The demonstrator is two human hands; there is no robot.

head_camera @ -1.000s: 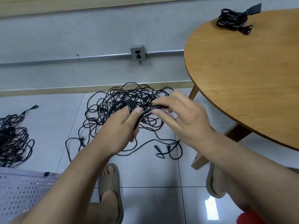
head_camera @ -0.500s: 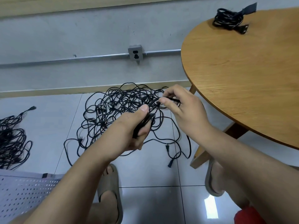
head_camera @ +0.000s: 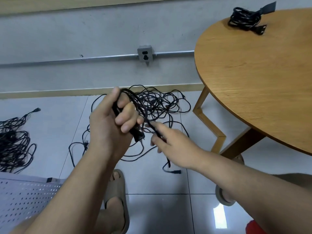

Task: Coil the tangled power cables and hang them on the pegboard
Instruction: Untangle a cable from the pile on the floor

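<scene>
Head view: grip status

Left hand point(head_camera: 109, 127) is clenched round several loops of black cable point(head_camera: 135, 101), with the plug end sticking out below the fingers. Right hand point(head_camera: 172, 146), blurred, closes loosely on the same cable's running strand, just beside the left. The strand trails down to the tangle point(head_camera: 158, 102) on the floor by the wall. One coiled bundle point(head_camera: 244, 19) lies on the bench point(head_camera: 253, 81). Pegboard point(head_camera: 25, 196) sits at lower left.

Tiled floor point(head_camera: 152, 208): tangle of black power cables point(head_camera: 162, 105) by the wall; second black cable heap point(head_camera: 13, 141) far left, well apart. Round wooden counter point(head_camera: 253, 81): one coiled black cable bundle point(head_camera: 244, 21) near its far edge.
</scene>
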